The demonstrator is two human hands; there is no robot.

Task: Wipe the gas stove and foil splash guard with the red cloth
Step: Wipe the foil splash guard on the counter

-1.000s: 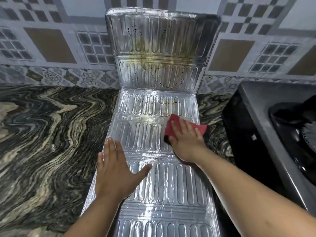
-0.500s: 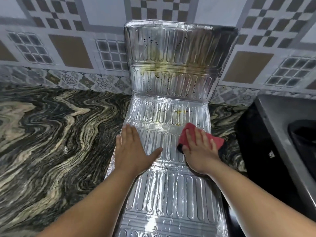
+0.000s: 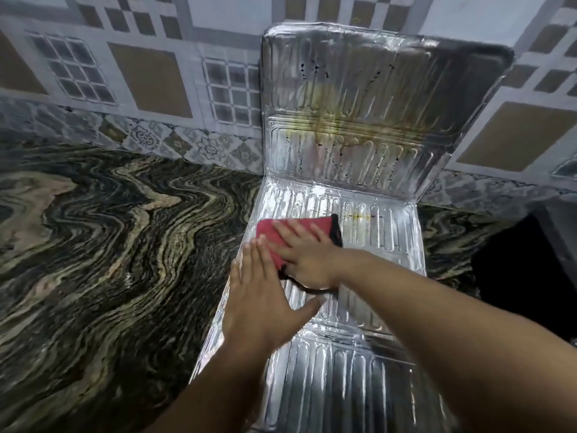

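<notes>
Two hands flat | right hand (image 3: 307, 256) fingers spread on red cloth (image 3: 282, 234) | left hand (image 3: 260, 303) fingers together, foil splash guard (image 3: 359, 370)

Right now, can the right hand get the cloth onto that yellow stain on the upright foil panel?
Probably yes: the right hand presses the red cloth on the flat panel, and nothing blocks the yellow stain above.

Left hand (image 3: 265, 295) flat, palm down, fingers (image 3: 254, 260) together pointing away, thumb splayed right. Right hand (image 3: 304, 254) also palm down, fingers spread, angled up-left, forearm crossing in from lower right. Left fingertips sit just beside the right hand's fingers. Both forearms bare.
</notes>
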